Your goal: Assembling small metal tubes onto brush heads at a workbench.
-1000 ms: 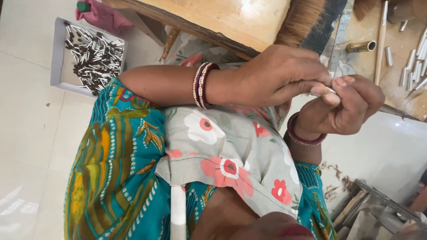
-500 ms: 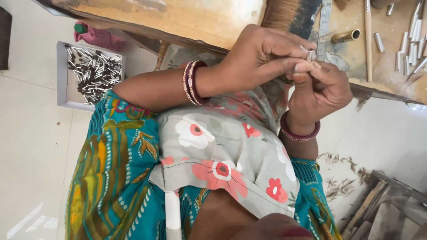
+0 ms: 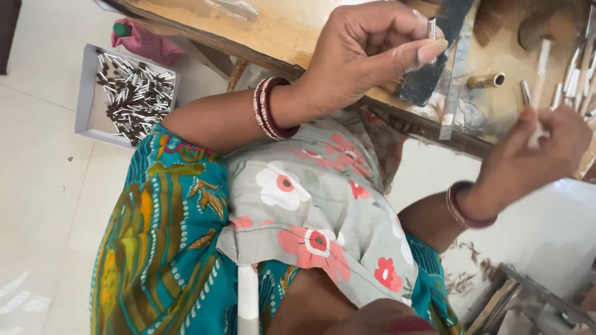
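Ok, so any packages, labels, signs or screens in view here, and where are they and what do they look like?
No labels, signs or screens show.
Box: on the floor at upper left, shallow, rectangular, pale grey, open-topped, holding many small silver and dark pieces.
Nothing else here is a package.

I see no labels, signs or screens around me. The only package-like thing is a shallow rectangular cardboard tray (image 3: 88, 118), pale grey-white, lying on the light floor to my left, well apart from the worktop (image 3: 261, 31). It is open-topped and holds a loose heap of small silver and dark brown tubes (image 3: 133, 93).
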